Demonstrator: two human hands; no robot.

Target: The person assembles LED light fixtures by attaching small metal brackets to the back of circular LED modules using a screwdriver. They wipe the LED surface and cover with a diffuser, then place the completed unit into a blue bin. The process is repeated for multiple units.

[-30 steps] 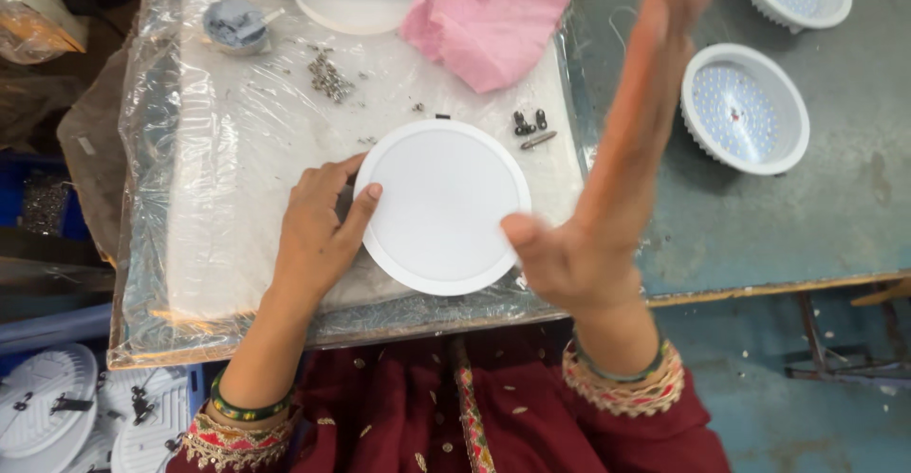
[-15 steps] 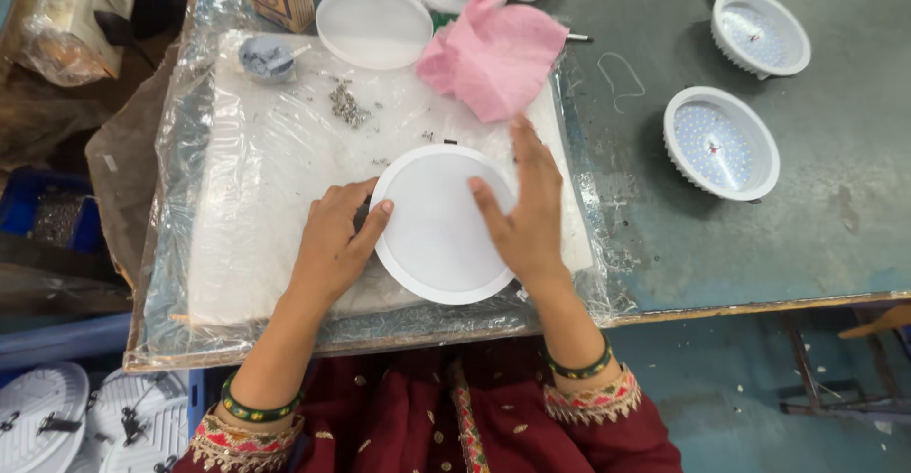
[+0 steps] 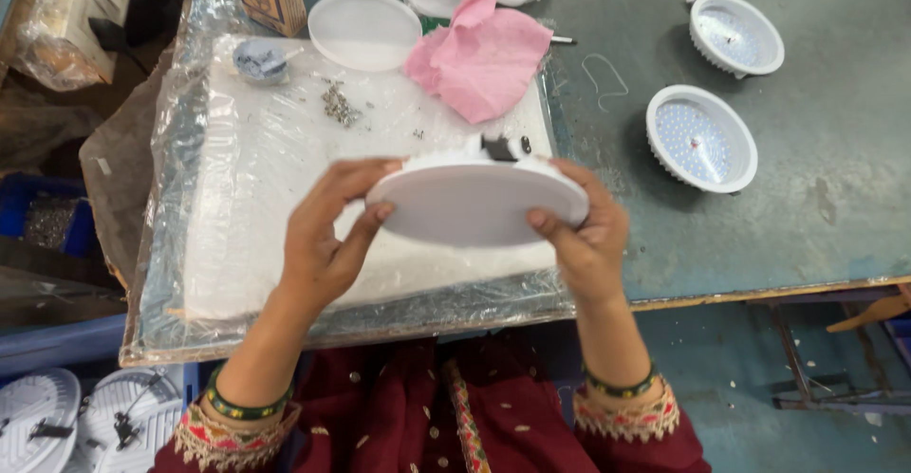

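Observation:
A round white light fitting (image 3: 474, 205) with a flat smooth face is held tilted above the plastic-wrapped white pad (image 3: 247, 198). My left hand (image 3: 327, 236) grips its left rim, thumb on top and fingers under. My right hand (image 3: 584, 236) grips its right rim. A small black clip (image 3: 497, 148) shows at the fitting's back edge.
A pink cloth (image 3: 484, 55), a round translucent cover (image 3: 365, 29), a small blue dish (image 3: 258, 60) and loose screws (image 3: 336, 105) lie at the pad's far side. Two open light housings (image 3: 702, 138) (image 3: 737, 34) sit on the grey table to the right. More housings (image 3: 57, 421) lie lower left.
The white fitting lay flat on the pad under both hands; now both hands have lifted it off the pad and tilted it toward me.

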